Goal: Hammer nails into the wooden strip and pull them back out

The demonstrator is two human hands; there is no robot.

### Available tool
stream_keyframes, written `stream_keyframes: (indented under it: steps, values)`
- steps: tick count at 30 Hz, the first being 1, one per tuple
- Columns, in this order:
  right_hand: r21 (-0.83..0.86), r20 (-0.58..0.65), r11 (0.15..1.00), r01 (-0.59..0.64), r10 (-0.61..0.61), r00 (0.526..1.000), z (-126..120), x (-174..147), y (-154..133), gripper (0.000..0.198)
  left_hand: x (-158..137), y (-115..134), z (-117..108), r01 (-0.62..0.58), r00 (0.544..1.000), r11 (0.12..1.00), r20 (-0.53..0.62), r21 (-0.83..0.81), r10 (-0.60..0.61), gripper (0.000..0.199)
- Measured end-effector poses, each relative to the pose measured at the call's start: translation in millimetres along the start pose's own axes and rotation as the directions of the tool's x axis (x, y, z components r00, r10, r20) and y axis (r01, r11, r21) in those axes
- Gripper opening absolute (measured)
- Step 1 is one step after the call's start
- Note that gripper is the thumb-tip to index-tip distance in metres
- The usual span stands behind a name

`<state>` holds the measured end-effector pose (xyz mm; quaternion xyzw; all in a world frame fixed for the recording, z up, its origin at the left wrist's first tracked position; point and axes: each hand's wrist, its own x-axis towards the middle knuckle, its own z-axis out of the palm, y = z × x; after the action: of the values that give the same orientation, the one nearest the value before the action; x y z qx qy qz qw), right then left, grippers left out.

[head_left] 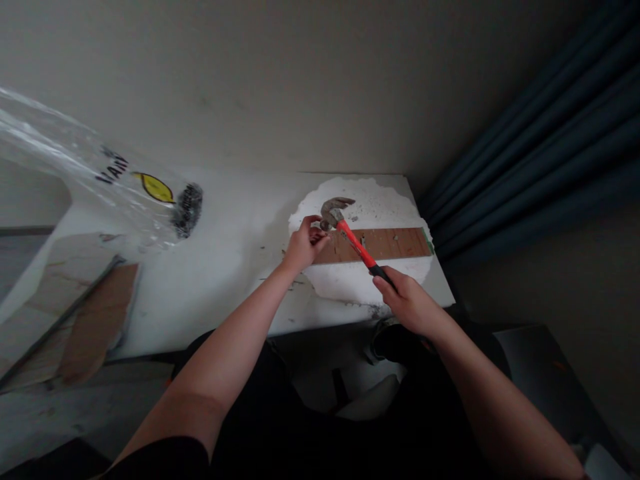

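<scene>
My right hand is closed around the black grip of a claw hammer with a red and black handle. Its metal head is over the left part of a brown wooden board, close to my left hand. The fingers of my left hand are pinched together at the board's left end; what they hold is too small to make out. Under the board lies a ragged-edged white sheet. Small grey bits are scattered on both.
The white table stands against a wall. At its left are a clear plastic bag with a yellow print and a brown board piece. A dark blue curtain hangs at the right. Thin dark slivers lie near my left wrist.
</scene>
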<state>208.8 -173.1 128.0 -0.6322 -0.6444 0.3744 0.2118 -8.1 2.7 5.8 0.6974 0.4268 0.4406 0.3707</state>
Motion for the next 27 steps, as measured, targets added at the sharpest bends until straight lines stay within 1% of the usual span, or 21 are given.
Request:
stream_keyframes:
  steps: [3,7,9,12,17,20,24,27]
  values:
    - [-0.002,0.003,1.000,0.004,-0.004,1.000,1.6,0.4,0.7,0.027,-0.2,-2.5,0.1,0.011,1.000,1.000,-0.005,0.026,-0.010,0.049]
    - [0.020,-0.024,1.000,-0.004,0.004,1.000,1.9,0.6,1.0,0.029,-0.9,-2.6,0.3,0.000,1.000,0.999,-0.011,0.042,0.001,0.049]
    - [-0.002,-0.022,1.000,-0.013,0.013,1.000,1.3,1.4,1.4,0.028,-1.3,-1.8,0.6,-0.001,1.000,0.999,-0.022,0.054,0.003,0.049]
    - [-0.031,0.001,0.999,-0.022,0.022,1.000,0.5,3.1,2.4,0.027,-1.9,-1.3,1.1,0.004,1.000,0.999,-0.030,0.041,-0.003,0.048]
    - [-0.031,-0.028,0.999,-0.040,0.039,0.999,1.2,5.0,4.0,0.028,-2.3,-1.4,1.0,-0.003,0.999,1.000,-0.033,0.010,0.004,0.049]
    - [-0.044,-0.013,0.999,-0.032,0.032,0.999,1.9,5.1,4.8,0.028,-2.1,-1.1,1.1,0.016,0.999,1.000,-0.029,0.009,-0.016,0.049]
    - [-0.027,-0.033,0.999,-0.022,0.021,0.999,1.6,4.4,3.9,0.031,-1.8,-1.0,1.5,0.008,0.999,1.000,-0.041,0.014,-0.008,0.048]
    - [-0.052,-0.010,0.998,-0.032,0.031,0.999,1.8,4.2,2.6,0.028,-1.9,-1.0,1.5,0.020,0.999,0.999,-0.035,0.038,-0.019,0.050]
